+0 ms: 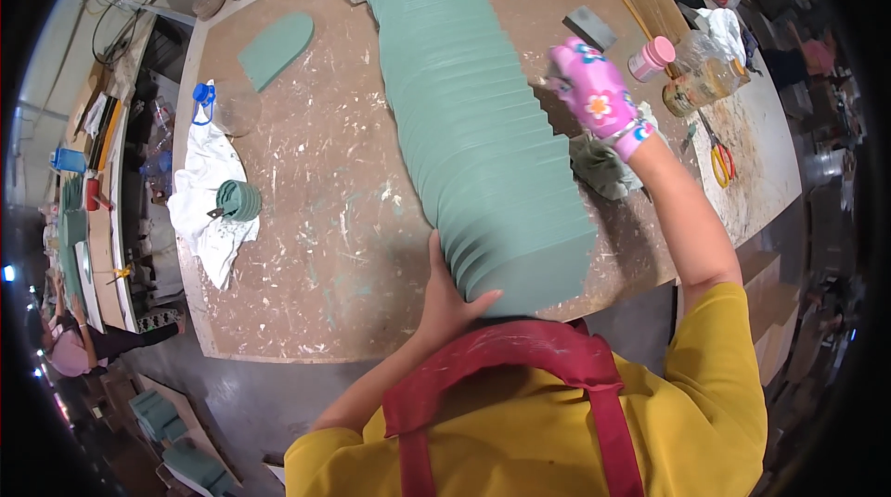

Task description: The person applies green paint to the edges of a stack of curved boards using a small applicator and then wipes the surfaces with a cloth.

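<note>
A long row of overlapping flat green pieces [483, 116] runs from the table's far edge to its near edge, fanned like leaning tiles. At its near left corner rests my bare left hand [455, 302], thumb and fingers spread apart against the pieces. My right hand [594, 93], in a pink flowered glove, is raised just right of the row; its fingers are blurred, so whether they hold anything is unclear. Beneath the right wrist lies a crumpled greyish cloth [608, 167]. A single green piece with a rounded end [277, 50] lies apart at the far left.
On the left, a white cloth [206, 191] bears a green-coated cup [238, 201]. To the right are a dark block [590, 28], a pink-lidded jar [652, 59], a clear jar [703, 87] and scissors [723, 163]. Another person [79, 344] is at the far left.
</note>
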Motion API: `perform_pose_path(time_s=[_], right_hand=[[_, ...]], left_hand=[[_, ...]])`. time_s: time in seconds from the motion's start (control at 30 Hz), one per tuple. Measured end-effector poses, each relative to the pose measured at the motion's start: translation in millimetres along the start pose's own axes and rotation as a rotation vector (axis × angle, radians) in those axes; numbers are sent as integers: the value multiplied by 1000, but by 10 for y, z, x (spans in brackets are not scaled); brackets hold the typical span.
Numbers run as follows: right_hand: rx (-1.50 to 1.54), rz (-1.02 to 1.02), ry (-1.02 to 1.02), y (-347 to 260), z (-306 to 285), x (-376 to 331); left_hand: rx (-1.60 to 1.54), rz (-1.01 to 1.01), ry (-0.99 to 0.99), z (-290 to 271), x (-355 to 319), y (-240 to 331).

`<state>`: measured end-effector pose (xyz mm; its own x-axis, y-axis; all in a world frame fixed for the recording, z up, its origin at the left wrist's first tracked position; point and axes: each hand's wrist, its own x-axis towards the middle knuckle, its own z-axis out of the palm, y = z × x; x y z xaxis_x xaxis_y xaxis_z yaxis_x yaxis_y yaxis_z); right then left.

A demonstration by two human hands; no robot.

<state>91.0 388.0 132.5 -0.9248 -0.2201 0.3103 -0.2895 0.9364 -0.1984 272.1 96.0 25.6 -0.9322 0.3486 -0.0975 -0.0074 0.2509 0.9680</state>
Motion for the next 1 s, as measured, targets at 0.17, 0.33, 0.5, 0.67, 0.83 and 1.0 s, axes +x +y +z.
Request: perform_pose_path(time_s=[0.17, 0.33, 0.5, 0.67, 0.83, 1.0], right_hand=[[230, -195, 3, -403, -29, 31], [183, 104, -141, 171, 33, -50], [344, -37, 110, -124, 44, 61], [62, -21, -4, 83, 127, 18], [212, -137, 109, -140, 55, 38], [131, -98, -2, 37, 81, 96]], left_hand=[[-7, -47, -7, -34, 18, 17], [47, -19, -28, -40, 8, 20], [13, -45, -38, -47, 51, 83], [46, -1, -62, -48, 20, -15], [36, -21, -52, -47, 2, 63], [38, 20, -46, -50, 34, 37]])
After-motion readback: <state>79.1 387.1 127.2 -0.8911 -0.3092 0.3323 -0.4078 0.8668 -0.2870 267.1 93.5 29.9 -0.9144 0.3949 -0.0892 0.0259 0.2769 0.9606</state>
